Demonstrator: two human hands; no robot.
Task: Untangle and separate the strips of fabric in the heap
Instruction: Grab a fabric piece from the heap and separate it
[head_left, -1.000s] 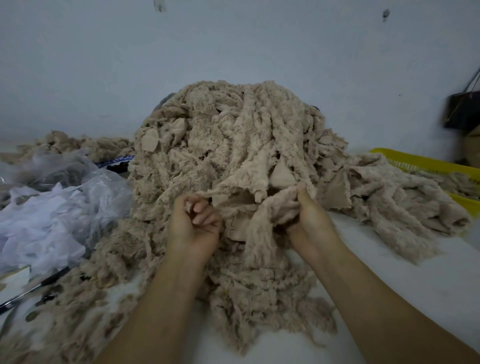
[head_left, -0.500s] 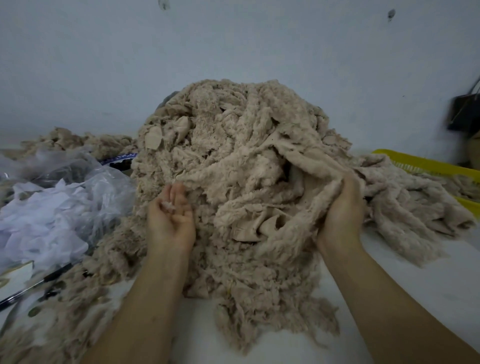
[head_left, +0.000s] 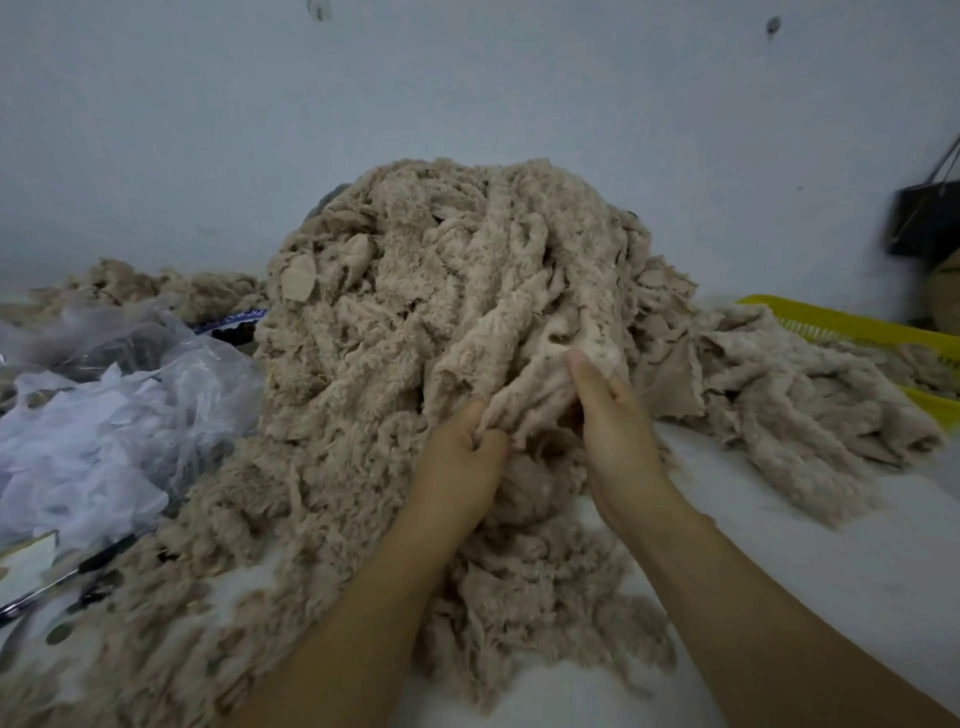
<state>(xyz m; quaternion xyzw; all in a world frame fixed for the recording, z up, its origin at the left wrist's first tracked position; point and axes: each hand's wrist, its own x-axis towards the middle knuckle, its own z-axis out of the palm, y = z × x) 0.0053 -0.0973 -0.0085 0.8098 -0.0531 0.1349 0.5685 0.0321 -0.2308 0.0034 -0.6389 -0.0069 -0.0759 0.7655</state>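
Centrally: heap (head_left: 441, 322) of beige fabric strips, piled on white table (head_left: 831, 571). Right edge: yellow basket (head_left: 841, 322), more strips inside. Bare table front right. Smallest: left hand (head_left: 457, 467) and right hand (head_left: 618, 431), fingers gripping one strip (head_left: 540, 395) at heap's front.

Bare L hand (head_left: 460, 467), R hand (head_left: 621, 436)

Surface materials.
Heap (head_left: 415, 338) was fuzzy matt cloth; bags (head_left: 130, 431) were crinkled translucent plastic; basket (head_left: 841, 323) was smooth plastic.
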